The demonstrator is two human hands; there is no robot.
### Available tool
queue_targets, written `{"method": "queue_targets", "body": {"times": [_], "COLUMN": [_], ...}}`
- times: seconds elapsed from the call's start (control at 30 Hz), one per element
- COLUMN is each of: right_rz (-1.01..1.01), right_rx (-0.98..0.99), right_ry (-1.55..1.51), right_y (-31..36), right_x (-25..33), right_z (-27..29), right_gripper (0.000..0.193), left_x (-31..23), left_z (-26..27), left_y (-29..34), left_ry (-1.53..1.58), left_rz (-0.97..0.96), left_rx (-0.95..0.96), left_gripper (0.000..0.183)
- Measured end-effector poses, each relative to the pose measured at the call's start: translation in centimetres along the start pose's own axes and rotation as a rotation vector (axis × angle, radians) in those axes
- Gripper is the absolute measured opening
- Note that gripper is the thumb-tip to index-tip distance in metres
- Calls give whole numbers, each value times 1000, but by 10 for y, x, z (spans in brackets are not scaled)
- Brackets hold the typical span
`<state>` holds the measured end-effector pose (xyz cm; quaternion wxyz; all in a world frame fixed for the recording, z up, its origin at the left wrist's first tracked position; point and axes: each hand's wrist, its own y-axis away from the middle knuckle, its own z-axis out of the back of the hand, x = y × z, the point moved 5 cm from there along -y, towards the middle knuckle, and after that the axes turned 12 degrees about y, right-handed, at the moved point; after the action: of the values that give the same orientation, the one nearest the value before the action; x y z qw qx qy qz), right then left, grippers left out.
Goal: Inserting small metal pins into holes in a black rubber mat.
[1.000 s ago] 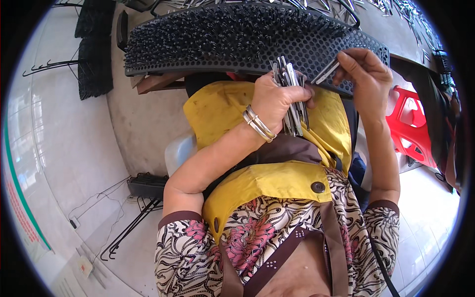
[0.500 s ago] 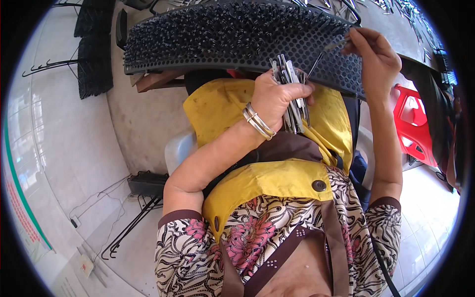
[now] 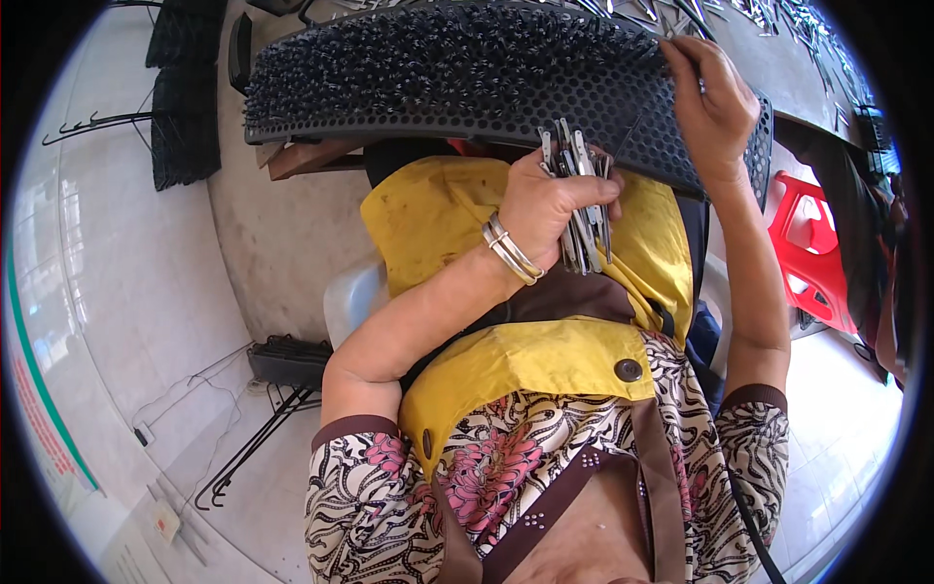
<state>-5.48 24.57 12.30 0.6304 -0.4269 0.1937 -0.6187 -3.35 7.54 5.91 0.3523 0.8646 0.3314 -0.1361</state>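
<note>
One left hand (image 3: 550, 202), one right hand (image 3: 718, 109), two silvery bangles (image 3: 516, 251), two apron buttons (image 3: 628, 370) and one red stool (image 3: 808, 260) show — plus metal pieces (image 3: 584, 236) too many to count.

Slim pieces (image 3: 584, 234): metal, smooth, dull shine; perforated tray (image 3: 603, 109): matt, apparently plastic; bangles (image 3: 510, 251): polished metal; apron (image 3: 428, 214): creased cloth, stained, matt; stool (image 3: 825, 270): smooth plastic; wall tiles (image 3: 117, 243): glossy

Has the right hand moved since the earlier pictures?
Yes. Judged against the black perforated tray, the right hand has moved away from the body, its fingertips now near the tray's far edge.
</note>
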Motion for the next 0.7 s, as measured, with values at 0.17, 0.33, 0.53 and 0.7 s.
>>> {"method": "queue_targets", "body": {"times": [0.17,0.33,0.53,0.7], "right_rz": [-77,174,156,91], "right_rx": [57,90,325,179], "right_ry": [9,38,218,-44], "right_y": [7,1,-11,-7], "right_x": [-5,4,2,5], "right_z": [-3,-14,-29,-16], "right_gripper": [10,11,9,9], "left_x": [0,1,2,2], "left_z": [1,0,2,4], "left_y": [0,1,4,6], "left_ry": [9,26,-14,2], "left_rz": [15,35,50,58], "left_rx": [11,35,42,63], "left_gripper": [26,22,19,19]}}
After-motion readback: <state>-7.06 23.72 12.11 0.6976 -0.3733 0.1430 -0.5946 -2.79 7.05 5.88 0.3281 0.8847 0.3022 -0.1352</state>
